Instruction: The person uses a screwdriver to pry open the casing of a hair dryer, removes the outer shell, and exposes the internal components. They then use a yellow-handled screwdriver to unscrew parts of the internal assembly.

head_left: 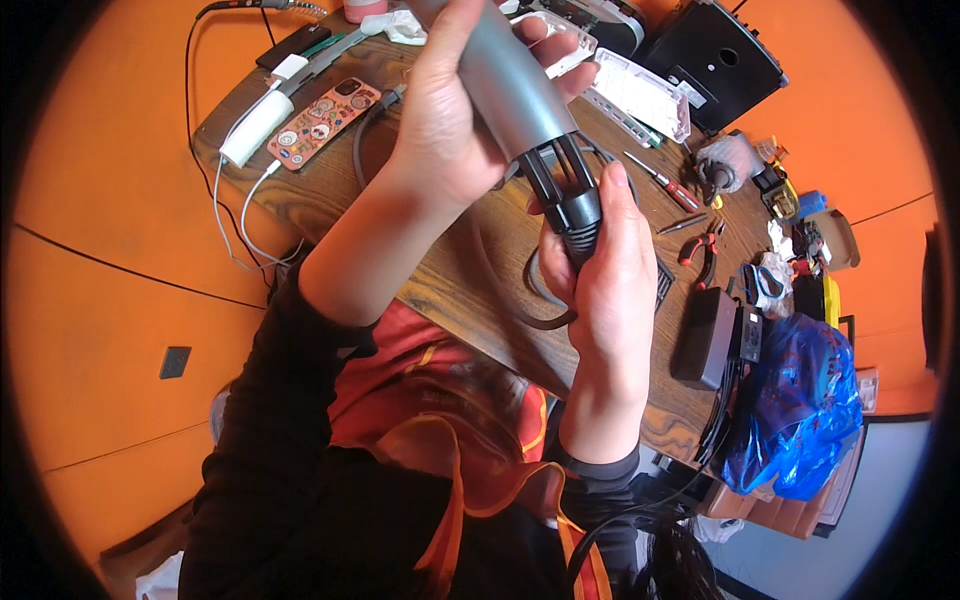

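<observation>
My left hand [445,115] is wrapped round a grey tubular housing [515,85], whose upper end runs out of view at the top. From its lower end sticks a black ribbed inner piece [560,185] with open slots. My right hand [615,265] grips the lower part of that piece, its thumb lying along the side at the cord sleeve [580,243]. A thick dark cord [500,285] loops below over the wooden table [430,265]. Black slotted parts show in the gap between housing and sleeve.
To the right lie a red-handled screwdriver [665,183], red-black pliers [703,255], a black power adapter [704,338] and a blue plastic bag [800,405]. On the left are a stickered phone [322,122] and a white cylinder [256,130] with cables. A black box [715,65] stands far right.
</observation>
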A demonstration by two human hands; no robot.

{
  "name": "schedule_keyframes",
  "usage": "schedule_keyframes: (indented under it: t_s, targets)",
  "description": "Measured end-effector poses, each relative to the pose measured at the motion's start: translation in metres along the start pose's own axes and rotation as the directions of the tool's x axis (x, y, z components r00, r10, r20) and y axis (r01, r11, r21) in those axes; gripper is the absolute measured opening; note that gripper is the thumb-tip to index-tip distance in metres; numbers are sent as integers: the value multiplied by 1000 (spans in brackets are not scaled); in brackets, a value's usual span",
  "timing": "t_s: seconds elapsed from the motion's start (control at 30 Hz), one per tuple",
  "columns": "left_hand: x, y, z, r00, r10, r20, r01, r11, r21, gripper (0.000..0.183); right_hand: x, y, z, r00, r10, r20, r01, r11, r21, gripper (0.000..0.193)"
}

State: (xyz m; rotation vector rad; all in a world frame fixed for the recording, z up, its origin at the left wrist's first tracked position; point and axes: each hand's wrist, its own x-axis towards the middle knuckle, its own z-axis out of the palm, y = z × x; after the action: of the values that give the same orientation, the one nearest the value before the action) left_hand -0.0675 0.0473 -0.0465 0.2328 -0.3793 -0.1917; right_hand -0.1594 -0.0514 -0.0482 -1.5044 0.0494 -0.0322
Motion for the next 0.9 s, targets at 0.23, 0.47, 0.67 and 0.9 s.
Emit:
schedule_keyframes:
  t_s: [0.23, 0.47, 0.67, 0.9]
  targets:
    - [6, 1, 3, 975, 47, -216, 23, 951, 309, 18, -3, 12, -21, 922, -371, -113, 295, 860, -416, 34]
    - [12, 3, 11, 945, 9, -328, 101, 942, 319, 21, -8, 8, -28, 817, -576, -12, 514, 737, -439, 43]
    - [13, -5, 8, 945, 11, -326, 128, 907, 402, 23, 0, 11, -14, 759, -649, 44, 387, 397, -832, 33]
    - [13, -6, 9, 936, 3, -351, 114, 943, 312, 22, -3, 9, -12, 740, -672, -5, 417, 465, -781, 32]
